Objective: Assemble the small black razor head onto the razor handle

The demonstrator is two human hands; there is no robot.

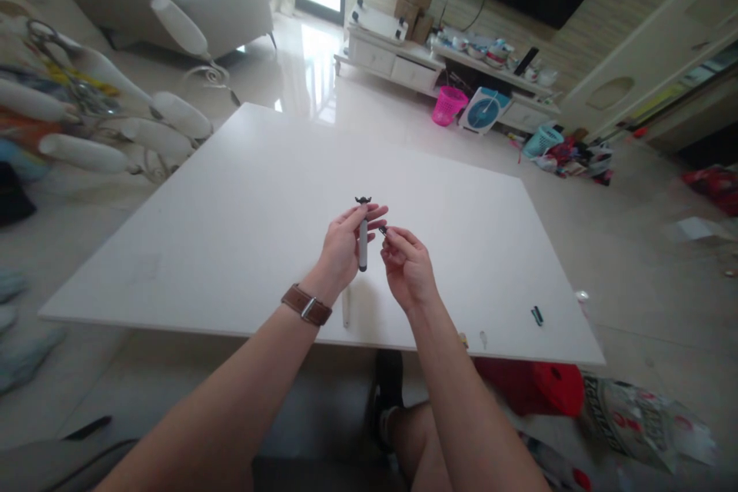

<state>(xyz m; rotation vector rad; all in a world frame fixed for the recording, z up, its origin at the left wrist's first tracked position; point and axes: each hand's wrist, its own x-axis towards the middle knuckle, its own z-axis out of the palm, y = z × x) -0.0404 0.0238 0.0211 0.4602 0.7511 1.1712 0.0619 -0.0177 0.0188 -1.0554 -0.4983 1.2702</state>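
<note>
My left hand (341, 246) holds a slim grey stick (363, 246) upright above the white table. The stick has a black forked head (363, 201) at its top and a black lower end. Its thumb presses on the stick, with the fingers stretched behind it. Just to the right, my right hand (408, 265) pinches a small dark piece (383, 231) between thumb and fingertips, too small to name. The piece is close to the left fingertips; whether they touch, I cannot tell. Beneath my hands, a pale narrow strip (346, 307) lies on the table.
The white table (277, 169) spreads out before me. Near its right front corner lies a small dark green object (537, 315), with a small clear item (483, 338) by the front edge. A red container (556, 390) stands below the edge; lamp arms (178, 114) rise at left.
</note>
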